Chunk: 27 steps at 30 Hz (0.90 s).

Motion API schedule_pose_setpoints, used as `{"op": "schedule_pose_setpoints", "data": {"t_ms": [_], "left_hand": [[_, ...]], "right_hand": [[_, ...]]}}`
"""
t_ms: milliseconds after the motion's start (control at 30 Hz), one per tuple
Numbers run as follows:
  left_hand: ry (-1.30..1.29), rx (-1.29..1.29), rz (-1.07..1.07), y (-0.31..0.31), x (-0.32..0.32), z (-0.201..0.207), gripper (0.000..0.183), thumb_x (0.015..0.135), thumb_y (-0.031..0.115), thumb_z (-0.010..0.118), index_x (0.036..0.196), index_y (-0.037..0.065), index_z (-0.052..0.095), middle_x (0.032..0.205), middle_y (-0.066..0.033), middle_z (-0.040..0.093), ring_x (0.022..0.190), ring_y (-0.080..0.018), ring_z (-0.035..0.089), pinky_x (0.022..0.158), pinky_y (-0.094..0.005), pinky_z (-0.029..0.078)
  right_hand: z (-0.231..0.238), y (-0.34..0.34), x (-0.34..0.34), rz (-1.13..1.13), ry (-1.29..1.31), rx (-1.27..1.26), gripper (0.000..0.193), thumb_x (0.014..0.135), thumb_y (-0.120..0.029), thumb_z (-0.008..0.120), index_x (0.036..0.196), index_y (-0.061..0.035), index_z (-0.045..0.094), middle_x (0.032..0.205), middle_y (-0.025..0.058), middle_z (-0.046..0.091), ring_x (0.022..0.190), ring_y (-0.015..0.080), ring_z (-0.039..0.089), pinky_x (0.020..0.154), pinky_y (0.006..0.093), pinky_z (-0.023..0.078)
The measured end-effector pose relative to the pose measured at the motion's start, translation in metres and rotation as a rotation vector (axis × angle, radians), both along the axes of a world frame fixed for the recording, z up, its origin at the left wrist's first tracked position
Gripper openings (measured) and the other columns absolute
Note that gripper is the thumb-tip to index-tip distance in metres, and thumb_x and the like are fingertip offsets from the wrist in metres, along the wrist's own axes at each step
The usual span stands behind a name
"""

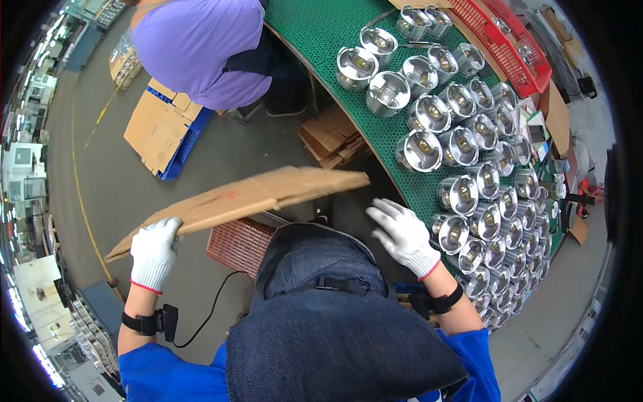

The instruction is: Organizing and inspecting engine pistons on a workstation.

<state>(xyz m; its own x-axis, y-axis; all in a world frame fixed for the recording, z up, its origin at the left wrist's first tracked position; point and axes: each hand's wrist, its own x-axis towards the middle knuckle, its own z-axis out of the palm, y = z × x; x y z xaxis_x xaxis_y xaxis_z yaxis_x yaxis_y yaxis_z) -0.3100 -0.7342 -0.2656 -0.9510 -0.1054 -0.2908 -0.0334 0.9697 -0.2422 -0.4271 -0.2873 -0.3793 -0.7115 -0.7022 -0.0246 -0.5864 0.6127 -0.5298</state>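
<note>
A flat piece of brown cardboard (234,201) stretches across in front of my body, seen nearly edge-on and held off the floor. My left hand (154,249), in a white knit glove, grips its near left edge. Just off the cardboard's right end is my right hand (402,236), gloved the same way, with fingers spread and nothing in them. Beside that hand stand many shiny metal pistons (462,194) in rows on the green textured mat (385,144) of the workbench.
A red plastic basket (502,47) sits on the bench's far side. Folded cardboard (331,134) lies under the bench edge. A reddish crate (238,244) stands by my legs. Ahead to the left, a person in purple (201,50) is near a blue pallet with cardboard (161,127).
</note>
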Motion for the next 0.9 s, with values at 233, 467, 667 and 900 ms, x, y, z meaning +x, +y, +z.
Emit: {"op": "schedule_pose_setpoints", "data": {"t_ms": [233, 467, 667, 900], "left_hand": [[0.016, 0.066, -0.028, -0.045, -0.093, -0.112, 0.027, 0.089, 0.017, 0.056, 0.114, 0.009, 0.058, 0.105, -0.0158, 0.068, 0.088, -0.0346, 0.067, 0.074, -0.0456, 0.053], [0.062, 0.287, 0.014, -0.018, -0.221, -0.267, 0.030, 0.090, 0.019, 0.050, 0.117, 0.011, 0.060, 0.098, -0.0164, 0.069, 0.085, -0.0374, 0.067, 0.075, -0.0481, 0.053], [0.088, 0.472, 0.048, 0.060, -0.298, -0.338, 0.032, 0.091, 0.023, 0.057, 0.122, 0.015, 0.059, 0.099, -0.0156, 0.069, 0.088, -0.0371, 0.066, 0.078, -0.0482, 0.052], [0.174, 0.774, -0.089, 0.137, -0.375, -0.370, 0.045, 0.087, 0.020, 0.065, 0.128, 0.006, 0.054, 0.118, -0.0219, 0.062, 0.113, -0.0402, 0.057, 0.093, -0.0458, 0.047]], "right_hand": [[-0.065, 0.042, 0.030, -0.293, -0.263, 0.141, 0.041, 0.086, -0.022, 0.065, 0.125, -0.0150, 0.059, 0.130, 0.0086, 0.059, 0.118, 0.0294, 0.057, 0.098, 0.0422, 0.047], [-0.078, 0.083, 0.094, -0.593, -0.552, 0.176, 0.038, 0.085, -0.017, 0.066, 0.121, -0.0093, 0.062, 0.119, 0.0141, 0.066, 0.110, 0.0316, 0.062, 0.095, 0.0408, 0.049], [-0.084, 0.102, 0.157, -0.953, -0.876, 0.262, 0.039, 0.088, -0.009, 0.066, 0.126, -0.0051, 0.061, 0.118, 0.0174, 0.066, 0.112, 0.0288, 0.063, 0.098, 0.0354, 0.049], [-0.086, 0.081, 0.158, -0.957, -0.906, 0.201, 0.038, 0.089, -0.011, 0.065, 0.126, -0.0052, 0.061, 0.118, 0.0192, 0.066, 0.111, 0.0320, 0.063, 0.096, 0.0383, 0.049]]}}
